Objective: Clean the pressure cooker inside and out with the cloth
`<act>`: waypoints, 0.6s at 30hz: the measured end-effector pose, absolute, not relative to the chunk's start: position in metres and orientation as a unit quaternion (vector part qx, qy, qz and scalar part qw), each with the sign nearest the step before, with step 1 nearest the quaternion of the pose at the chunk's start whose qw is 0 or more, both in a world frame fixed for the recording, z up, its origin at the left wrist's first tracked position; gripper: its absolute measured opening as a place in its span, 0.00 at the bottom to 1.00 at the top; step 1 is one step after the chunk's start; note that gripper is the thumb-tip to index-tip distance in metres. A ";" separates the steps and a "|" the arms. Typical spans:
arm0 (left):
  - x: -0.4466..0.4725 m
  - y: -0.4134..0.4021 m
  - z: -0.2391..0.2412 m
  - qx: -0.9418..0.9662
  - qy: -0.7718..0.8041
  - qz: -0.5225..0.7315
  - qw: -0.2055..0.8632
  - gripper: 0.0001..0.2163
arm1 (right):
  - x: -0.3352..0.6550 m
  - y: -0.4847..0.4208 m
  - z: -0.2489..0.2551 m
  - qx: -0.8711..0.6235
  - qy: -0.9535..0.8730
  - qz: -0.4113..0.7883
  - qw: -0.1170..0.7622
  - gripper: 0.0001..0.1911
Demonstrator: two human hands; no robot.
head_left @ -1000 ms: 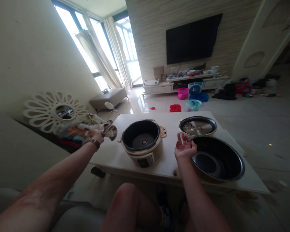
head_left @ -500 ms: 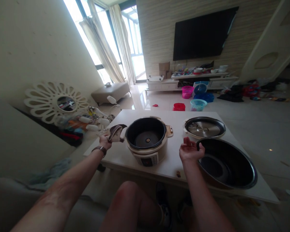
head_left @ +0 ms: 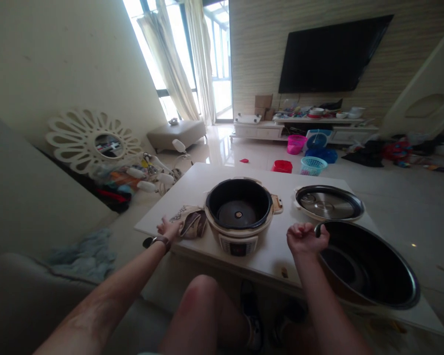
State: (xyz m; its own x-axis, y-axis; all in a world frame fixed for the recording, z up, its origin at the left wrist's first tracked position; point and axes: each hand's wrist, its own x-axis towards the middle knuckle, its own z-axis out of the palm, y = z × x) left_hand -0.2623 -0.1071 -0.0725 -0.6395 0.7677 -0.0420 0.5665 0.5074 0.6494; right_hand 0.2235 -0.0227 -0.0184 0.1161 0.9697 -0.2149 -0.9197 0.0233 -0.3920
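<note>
A beige electric pressure cooker point(head_left: 239, 231) stands open on the white table point(head_left: 203, 180), its dark interior showing a small round fitting at the bottom. Left of it, a crumpled grey-brown and white cloth point(head_left: 194, 223) lies against the cooker's side. My left hand point(head_left: 170, 229) is at the cloth's left edge, fingers spread; contact is unclear. To the right sits a large black inner pot point(head_left: 366, 266). My right hand point(head_left: 306, 239) is palm up with curled fingers, its thumb overlapping the pot's left rim. Whether it touches the rim, I cannot tell.
Behind the inner pot lies a round lid point(head_left: 329, 204), metal inside facing up. A white multi-arm lamp point(head_left: 159, 180) stands beyond the table's left edge. Baskets, including a turquoise basket point(head_left: 313, 166), are on the floor beyond. My knee point(head_left: 203, 296) is before the table.
My left hand has let go of the cloth, which now lies flatter on the table beside the cooker. My right fingers have curled in more. The view has shifted slightly left.
</note>
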 end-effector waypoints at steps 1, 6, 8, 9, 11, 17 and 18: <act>-0.266 -0.109 -0.073 0.401 0.857 0.283 0.154 0.32 | 0.223 -0.024 -0.019 -0.215 -0.070 0.668 0.709 0.29; -0.257 -0.120 -0.083 0.650 0.728 0.114 0.184 0.28 | 0.217 -0.040 -0.020 -0.207 -0.113 0.698 0.676 0.32; -0.248 -0.125 -0.087 0.670 0.718 0.083 0.171 0.32 | 0.215 -0.050 -0.021 -0.204 -0.120 0.708 0.665 0.32; -0.244 -0.128 -0.088 0.669 0.721 0.076 0.164 0.33 | 0.214 -0.056 -0.021 -0.205 -0.122 0.714 0.659 0.33; -0.235 -0.135 -0.089 0.667 0.725 0.077 0.151 0.35 | 0.212 -0.068 -0.021 -0.206 -0.129 0.728 0.641 0.33; -0.193 -0.169 -0.094 0.664 0.721 0.147 0.134 0.33 | 0.211 -0.098 -0.024 -0.212 -0.174 0.774 0.571 0.35; -0.183 -0.176 -0.095 0.662 0.718 0.155 0.148 0.30 | 0.213 -0.101 -0.024 -0.213 -0.177 0.774 0.569 0.35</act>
State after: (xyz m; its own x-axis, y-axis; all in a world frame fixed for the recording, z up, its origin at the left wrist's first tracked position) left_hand -0.1827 -0.1762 -0.0945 -0.0795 0.9968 -0.0071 0.9049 0.0752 0.4190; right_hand 0.2135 -0.1012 -0.0237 -0.2610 0.9567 -0.1288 -0.8059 -0.2894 -0.5166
